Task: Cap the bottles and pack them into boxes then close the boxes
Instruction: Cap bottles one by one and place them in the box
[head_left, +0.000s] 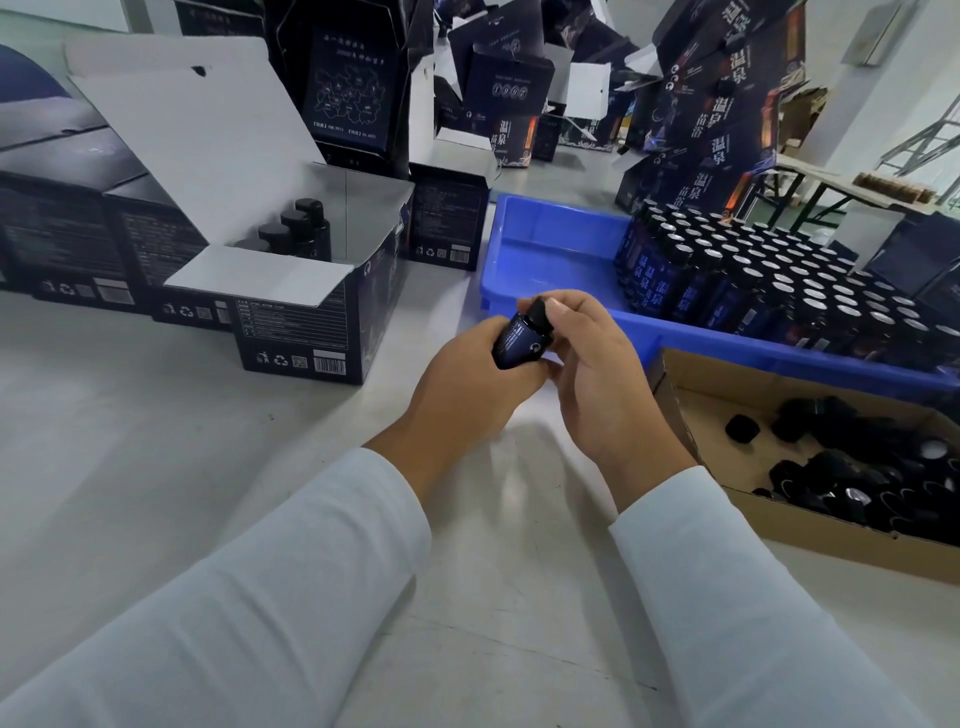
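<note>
Head view: your left hand (467, 374) grips the bottle (519, 340), tilted above the worktop (156, 467). Your right hand (592, 374) pinches its cap (537, 310). The open box (306, 312) at left holds 4 capped bottles (296, 228). The blue tray (545, 249) holds uncapped bottles; the cardboard box (691, 405) holds loose caps.

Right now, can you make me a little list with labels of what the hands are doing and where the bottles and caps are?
left hand: left hand grips the bottle by its body
right hand: right hand pinches the cap on top of it
open box: open box holds four capped bottles
blue tray: blue tray holds many uncapped bottles
cardboard box: cardboard box holds loose black caps
</note>
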